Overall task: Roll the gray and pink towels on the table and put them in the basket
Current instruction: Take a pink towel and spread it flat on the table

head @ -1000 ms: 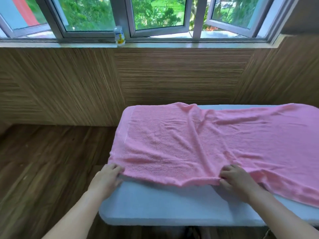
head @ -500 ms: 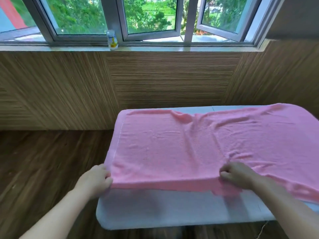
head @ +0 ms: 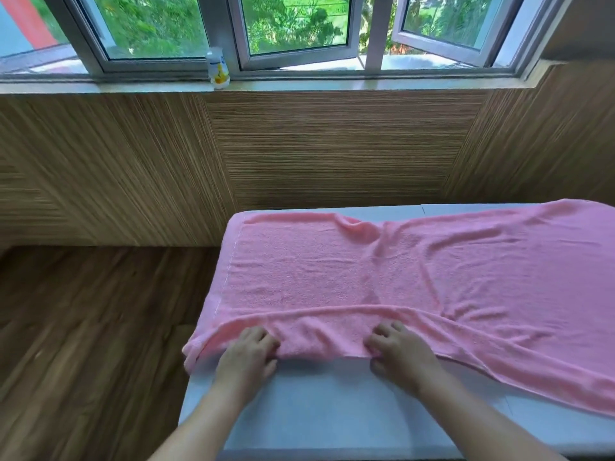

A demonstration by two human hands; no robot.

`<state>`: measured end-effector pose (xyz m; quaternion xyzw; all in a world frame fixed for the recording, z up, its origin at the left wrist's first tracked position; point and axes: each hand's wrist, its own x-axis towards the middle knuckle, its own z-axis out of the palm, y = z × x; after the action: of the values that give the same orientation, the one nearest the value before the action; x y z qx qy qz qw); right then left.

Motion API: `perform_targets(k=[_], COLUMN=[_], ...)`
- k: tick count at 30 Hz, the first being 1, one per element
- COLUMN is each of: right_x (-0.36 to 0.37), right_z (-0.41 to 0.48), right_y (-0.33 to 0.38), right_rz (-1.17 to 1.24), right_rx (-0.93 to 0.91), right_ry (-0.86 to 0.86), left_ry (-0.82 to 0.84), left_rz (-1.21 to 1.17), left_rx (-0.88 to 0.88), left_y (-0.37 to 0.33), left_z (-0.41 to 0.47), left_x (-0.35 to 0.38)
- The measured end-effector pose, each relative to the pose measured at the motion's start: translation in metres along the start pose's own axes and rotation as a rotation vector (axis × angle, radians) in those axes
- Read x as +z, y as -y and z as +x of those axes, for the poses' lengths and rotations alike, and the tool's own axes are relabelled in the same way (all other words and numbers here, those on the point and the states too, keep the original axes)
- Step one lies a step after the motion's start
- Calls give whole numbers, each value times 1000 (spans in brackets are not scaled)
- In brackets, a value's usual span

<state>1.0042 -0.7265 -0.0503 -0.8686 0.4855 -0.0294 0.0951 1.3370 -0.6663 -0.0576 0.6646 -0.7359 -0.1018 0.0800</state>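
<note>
pink towel (head: 366,277) cut off at right edge, sill bottle (head: 218,69) label unreadable

Soft daylight enters by the grey-framed windows (head: 293,34) ahead; my right hand (head: 399,354) throws a faint shadow on the pale white table (head: 332,410). The brown wooden floor (head: 83,327) is blurred, and lines bow towards the edges.

A home room: wood-panelled wall (head: 332,144), casement windows (head: 293,28), plank floor (head: 83,327).

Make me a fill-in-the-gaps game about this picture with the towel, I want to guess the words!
1. The towel on the table is ____ in colour.
2. The left hand and the right hand both grip the ____.
3. The small bottle stands on the ____.
Missing words: pink; towel; windowsill.
</note>
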Motion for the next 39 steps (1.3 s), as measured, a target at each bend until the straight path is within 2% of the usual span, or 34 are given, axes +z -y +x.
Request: perform_targets(k=[3, 6, 8, 11, 15, 21, 26, 30, 32, 35, 39], right_x=[-9, -25, -33, -46, -66, -72, -60, -51, -47, -34, -18], right_z=[10, 18, 20, 9, -17, -56, -85, -103, -109, -127, -158], right_y=[11, 27, 36, 31, 8, -16, -18, -12, -9, -8, -4], right_rz=[36, 96, 92, 35, -2, -2, 62, 23, 3, -26, -30], right_rx=[-2, -76, -125, -158, -201, -159, -146, -112, -63, 13, 78], right_ry=[-130, -277, -318, -316, -305, -328, -341, -303, -274, -128, 70], left_ry=[-120, -145, -189, -232, -206, -356, -403, -386, -338, -234, -109], left_rz=[23, -37, -87, -91, 70, 254, 245, 257, 267, 231, 159], left_rx=[-1, 149, 209, 192, 69, -207, -414, -389, -306, -181, -210], left_y=[-12, -61, -104, -132, -77, 36, 86, 96, 100, 103, 103], left_z=[7, 19, 29, 42, 39, -20, -85, -121, -141, -181, -218], left_x=[0, 0, 4, 4, -6, -58, -87, -92, -88, -73, -54])
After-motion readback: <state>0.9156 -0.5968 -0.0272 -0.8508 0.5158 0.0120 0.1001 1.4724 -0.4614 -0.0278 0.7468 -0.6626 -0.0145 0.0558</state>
